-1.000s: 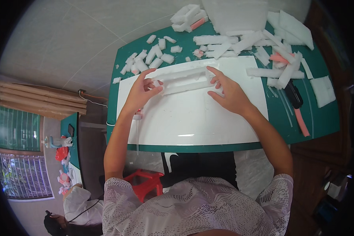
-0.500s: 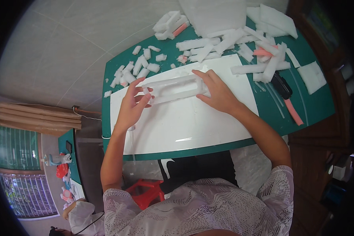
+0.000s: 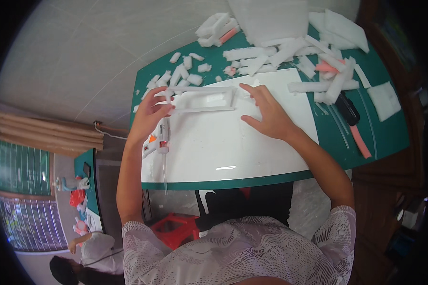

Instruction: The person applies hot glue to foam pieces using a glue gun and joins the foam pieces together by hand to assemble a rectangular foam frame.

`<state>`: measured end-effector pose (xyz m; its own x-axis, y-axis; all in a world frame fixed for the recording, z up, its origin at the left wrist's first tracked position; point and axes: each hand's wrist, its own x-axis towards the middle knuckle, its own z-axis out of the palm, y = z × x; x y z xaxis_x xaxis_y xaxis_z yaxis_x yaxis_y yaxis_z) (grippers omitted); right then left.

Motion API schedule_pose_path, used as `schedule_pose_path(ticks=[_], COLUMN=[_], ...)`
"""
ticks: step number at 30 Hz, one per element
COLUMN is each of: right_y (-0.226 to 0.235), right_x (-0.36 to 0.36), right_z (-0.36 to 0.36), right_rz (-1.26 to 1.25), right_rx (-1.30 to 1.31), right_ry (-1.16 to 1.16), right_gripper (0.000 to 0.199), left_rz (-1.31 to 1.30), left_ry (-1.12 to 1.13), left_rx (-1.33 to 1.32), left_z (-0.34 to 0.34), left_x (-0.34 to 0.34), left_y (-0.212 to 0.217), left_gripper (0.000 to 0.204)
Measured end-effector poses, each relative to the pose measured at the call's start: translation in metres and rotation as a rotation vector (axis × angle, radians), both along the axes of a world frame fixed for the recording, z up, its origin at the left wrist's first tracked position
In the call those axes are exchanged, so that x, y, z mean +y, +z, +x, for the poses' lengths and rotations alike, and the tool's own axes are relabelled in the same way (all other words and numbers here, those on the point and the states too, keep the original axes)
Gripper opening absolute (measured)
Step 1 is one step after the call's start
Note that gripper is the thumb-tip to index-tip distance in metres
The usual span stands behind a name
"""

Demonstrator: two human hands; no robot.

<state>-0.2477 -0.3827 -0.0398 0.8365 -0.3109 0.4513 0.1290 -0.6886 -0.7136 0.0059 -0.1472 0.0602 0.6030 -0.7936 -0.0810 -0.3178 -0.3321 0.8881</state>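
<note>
A white foam rectangular frame point(image 3: 202, 110) is held over the white board point(image 3: 228, 147), its long sides running left to right. My left hand point(image 3: 147, 114) grips the frame's left end between thumb and fingers. Off the right end, with a gap between, my right hand point(image 3: 269, 111) is open, thumb and fingers spread and nothing in them. Just below my left hand lies a white glue gun point(image 3: 163, 135) with an orange trigger, a clear glue stick trailing from it toward the near edge. My left hand and forearm partly cover it.
Small foam pieces point(image 3: 178, 73) lie at the back left of the green table point(image 3: 214, 182). Foam strips point(image 3: 249, 53) and a black-handled tool point(image 3: 348, 109) are at back and right. A red stool point(image 3: 176, 230) stands below; another person point(image 3: 97, 249) is at lower left.
My right hand has let go of the frame's right end and opened beside it. The frame has tilted, showing its opening differently. More of the glue gun shows.
</note>
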Motion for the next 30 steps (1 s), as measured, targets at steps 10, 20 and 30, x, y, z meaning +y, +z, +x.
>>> schedule_pose_path(ticks=[10, 20, 30], right_y=[0.001, 0.001, -0.001], right_x=[0.001, 0.001, -0.004], right_z=[0.001, -0.001, 0.001], right_rz=[0.032, 0.036, 0.058], right_rx=[0.053, 0.047, -0.012], right_ry=[0.024, 0.012, -0.019], right_gripper=[0.074, 0.073, 0.075], left_rz=[-0.043, -0.054, -0.141], left_ry=[-0.012, -0.056, 0.072], left_rx=[0.013, -0.097, 0.026], left_z=[-0.012, -0.027, -0.016], left_x=[-0.002, -0.006, -0.026], left_y=[0.006, 0.005, -0.003], left_gripper=[0.080, 0.083, 0.056])
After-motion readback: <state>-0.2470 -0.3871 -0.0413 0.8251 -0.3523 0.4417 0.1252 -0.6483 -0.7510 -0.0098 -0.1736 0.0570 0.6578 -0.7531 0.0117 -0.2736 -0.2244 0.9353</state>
